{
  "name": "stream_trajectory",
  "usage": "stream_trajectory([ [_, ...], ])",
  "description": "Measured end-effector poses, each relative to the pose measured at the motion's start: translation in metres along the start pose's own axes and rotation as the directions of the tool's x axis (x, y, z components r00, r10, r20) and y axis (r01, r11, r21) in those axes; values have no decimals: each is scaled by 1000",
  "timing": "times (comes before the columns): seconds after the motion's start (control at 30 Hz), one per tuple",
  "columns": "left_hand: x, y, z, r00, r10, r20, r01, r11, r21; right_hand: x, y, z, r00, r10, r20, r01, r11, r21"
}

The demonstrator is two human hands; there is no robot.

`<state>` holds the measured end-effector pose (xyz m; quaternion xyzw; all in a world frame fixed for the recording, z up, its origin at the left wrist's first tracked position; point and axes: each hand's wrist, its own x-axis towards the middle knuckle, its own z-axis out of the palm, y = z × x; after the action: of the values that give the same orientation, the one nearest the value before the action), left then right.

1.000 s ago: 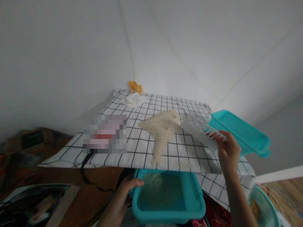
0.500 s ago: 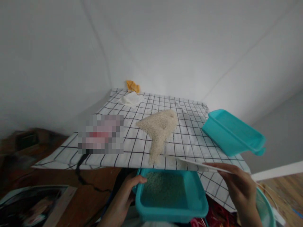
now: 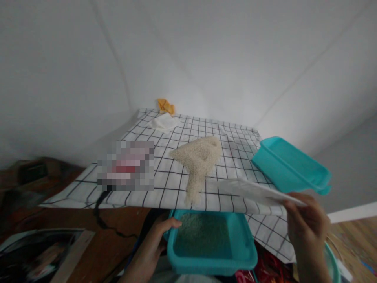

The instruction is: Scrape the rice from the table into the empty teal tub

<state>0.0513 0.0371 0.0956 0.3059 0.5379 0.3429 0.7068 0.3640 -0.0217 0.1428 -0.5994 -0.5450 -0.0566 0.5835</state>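
Observation:
A pile of white rice point(image 3: 198, 159) lies on a black-and-white checked cloth point(image 3: 171, 184), trailing down to the table's front edge. Just below that edge my left hand point(image 3: 156, 236) grips the left rim of a teal tub point(image 3: 244, 251) that holds rice. My right hand point(image 3: 308, 224) is closed on a flat white plastic piece point(image 3: 253, 190), held nearly level above the cloth's front right part, to the right of the rice trail.
A second teal tub point(image 3: 290, 165) sits tilted at the cloth's right edge. A white tissue point(image 3: 163, 122) and an orange scrap point(image 3: 165, 106) lie at the far corner. A black cable point(image 3: 101, 214) hangs over the brown table. Another teal rim point(image 3: 331, 259) shows at lower right.
My right hand carried the white plastic piece from beside the rice pile down to the front edge, then lifted it slightly. The left hand kept hold of the tub.

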Motion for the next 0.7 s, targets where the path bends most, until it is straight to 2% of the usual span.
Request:
stream_trajectory([
  [0.07,-2,4,1,1000,-9,-3,9,1000,13,20,13,20,991,28,-129,-26,1000,15],
  [0.13,-2,5,-2,1000,-9,-2,9,999,30,44,24,44,989,37,-143,-46,997,-56],
  [0.27,0,2,-13,1000,7,4,-7,998,62,85,38,85,997,-56,-49,37,946,-322],
  [0.37,3,-1,-18,1000,16,-10,-16,997,82,107,43,107,994,-92,57,105,948,-302],
  [0.53,9,-6,-18,999,52,-9,-51,992,119,124,50,124,988,-89,127,119,959,-256],
  [0.7,12,-7,-20,993,120,-1,-119,985,124,118,51,116,983,-93,158,130,961,-244],
])
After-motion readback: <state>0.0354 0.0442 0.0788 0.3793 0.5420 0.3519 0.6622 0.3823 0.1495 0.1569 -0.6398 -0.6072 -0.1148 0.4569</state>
